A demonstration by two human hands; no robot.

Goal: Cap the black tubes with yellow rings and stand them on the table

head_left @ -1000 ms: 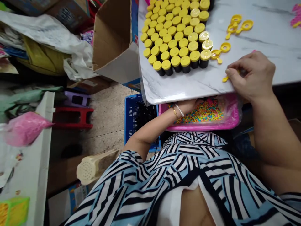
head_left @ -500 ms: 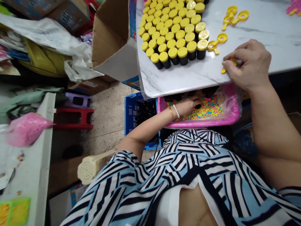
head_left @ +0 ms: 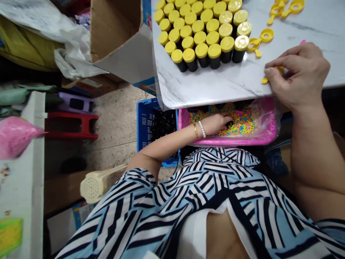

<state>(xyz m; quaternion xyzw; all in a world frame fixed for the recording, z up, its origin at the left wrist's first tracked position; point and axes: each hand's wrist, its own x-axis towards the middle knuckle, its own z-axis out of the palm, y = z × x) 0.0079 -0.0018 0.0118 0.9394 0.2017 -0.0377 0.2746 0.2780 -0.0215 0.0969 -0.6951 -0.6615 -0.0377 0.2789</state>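
Left hand [head_left: 214, 124] in tray [head_left: 237, 140] of beads [head_left: 243, 125] — grip unclear; right hand [head_left: 303, 79] pinches yellow piece [head_left: 265, 81].

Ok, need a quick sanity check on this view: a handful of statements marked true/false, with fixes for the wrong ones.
1. The left hand is in the pink tray of multicoloured balls. True.
2. The right hand holds a black container. False: it pinches a small yellow piece.
3. The yellow-capped containers stand in a cluster on the table. True.
4. The white beaded bracelet is on the right arm. False: it is on the left arm.
5. The blue crate holds black pieces. True.
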